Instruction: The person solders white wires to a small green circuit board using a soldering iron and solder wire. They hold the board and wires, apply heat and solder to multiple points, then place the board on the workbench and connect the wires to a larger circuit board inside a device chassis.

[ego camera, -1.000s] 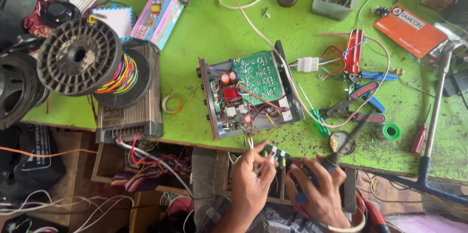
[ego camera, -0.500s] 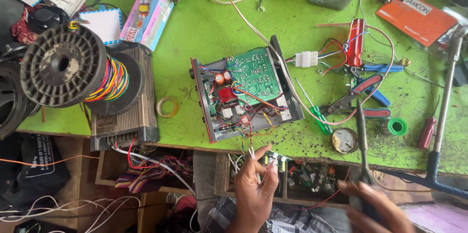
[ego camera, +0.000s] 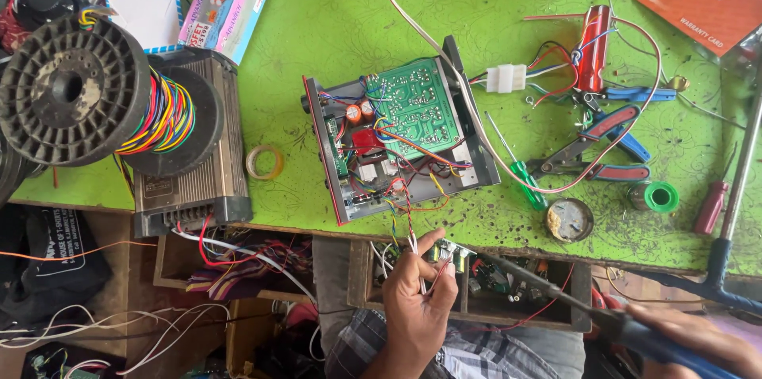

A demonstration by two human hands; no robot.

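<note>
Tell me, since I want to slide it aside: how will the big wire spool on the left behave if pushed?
The wire spool would probably roll rather than slide: it lies on its side on round black flanges. It looks fairly heavy, being densely wound with coloured wire. It partly rests on the finned metal case, so it may drop off that.

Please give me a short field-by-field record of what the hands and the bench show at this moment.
Left hand: pinches thin wires and a small component at the bench edge.
Right hand: grips a blue-handled soldering iron, tip pointing toward the component.
Open chassis: on the green table, green circuit board exposed, wires trailing to the left hand.
Nearby: green-handled screwdriver, pliers, wire spool.
</note>
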